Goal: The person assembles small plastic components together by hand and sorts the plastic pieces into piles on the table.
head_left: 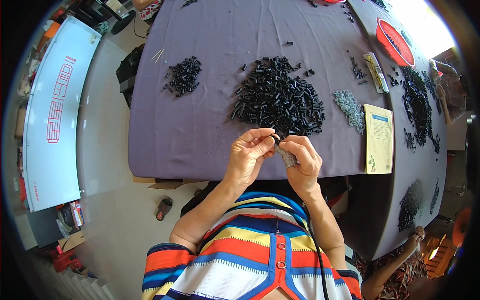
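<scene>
At the table's near edge my two hands meet over a small black plastic piece (276, 140). My left hand (248, 154) pinches it between thumb and forefinger. My right hand (303, 159) is closed, its fingertips against the same piece. A clump of tiny greyish clear bits (287, 157) shows below my right fingers; I cannot tell whether the palm holds it. Just beyond my hands lies a large heap of short black tubular pieces (280, 97). A smaller heap of black pieces (184, 76) is farther left. Small clear parts (349, 110) lie piled to the right.
A cream-coloured booklet (378, 140) lies by the right edge of the purple-grey tablecloth (165, 135). Behind it is a narrow yellow-and-white box (376, 73). A red basket (395, 43) and more black heaps (419, 105) occupy the adjoining table. Other people's arms (395, 267) show at right.
</scene>
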A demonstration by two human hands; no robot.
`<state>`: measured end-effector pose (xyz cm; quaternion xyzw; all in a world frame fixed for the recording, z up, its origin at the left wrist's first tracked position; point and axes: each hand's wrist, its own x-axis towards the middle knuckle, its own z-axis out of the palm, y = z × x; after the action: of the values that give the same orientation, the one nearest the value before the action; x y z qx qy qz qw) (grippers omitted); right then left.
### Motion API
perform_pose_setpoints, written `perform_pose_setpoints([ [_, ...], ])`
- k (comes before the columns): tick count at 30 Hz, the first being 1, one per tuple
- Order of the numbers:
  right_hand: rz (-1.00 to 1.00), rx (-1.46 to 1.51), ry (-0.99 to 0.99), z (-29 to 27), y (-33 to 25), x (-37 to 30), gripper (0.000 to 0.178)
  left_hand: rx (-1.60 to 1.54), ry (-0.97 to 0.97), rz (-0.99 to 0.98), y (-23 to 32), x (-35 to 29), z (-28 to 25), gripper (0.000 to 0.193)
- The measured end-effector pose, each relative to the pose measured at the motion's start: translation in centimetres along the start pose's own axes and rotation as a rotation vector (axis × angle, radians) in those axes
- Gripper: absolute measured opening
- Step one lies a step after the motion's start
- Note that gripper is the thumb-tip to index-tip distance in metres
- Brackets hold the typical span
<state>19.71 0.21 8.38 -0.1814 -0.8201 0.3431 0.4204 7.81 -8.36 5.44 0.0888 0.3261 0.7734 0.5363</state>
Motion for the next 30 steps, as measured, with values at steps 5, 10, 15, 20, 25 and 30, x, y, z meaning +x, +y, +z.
perform_pose_setpoints([
  [5,-0.116,-0.079,-0.052,-0.4,0.2,0.4,0.035,0.042,-0.003,0.038,-0.1,0.0,-0.2,0.019],
  [10,-0.200,-0.121,-0.086,-0.7,0.3,0.7,0.034,0.182,-0.024,0.133,-0.3,-0.1,0.2,0.019],
  [15,-0.306,-0.152,-0.097,-0.7,1.2,0.8,0.029,0.100,0.016,0.068,-0.7,0.0,0.2,0.018],
  [20,-0.119,-0.067,-0.063,-0.2,1.3,0.4,0.036,-0.031,-0.002,0.005,-1.1,0.4,0.0,0.023],
  [25,0.173,0.219,-0.051,0.2,1.9,-0.4,0.043,0.052,-0.006,0.004,-0.1,0.5,0.1,0.033],
  [30,0.299,0.386,-0.211,-0.8,1.7,0.2,0.050,0.089,-0.053,-0.065,0.7,0.6,-0.2,0.042],
])
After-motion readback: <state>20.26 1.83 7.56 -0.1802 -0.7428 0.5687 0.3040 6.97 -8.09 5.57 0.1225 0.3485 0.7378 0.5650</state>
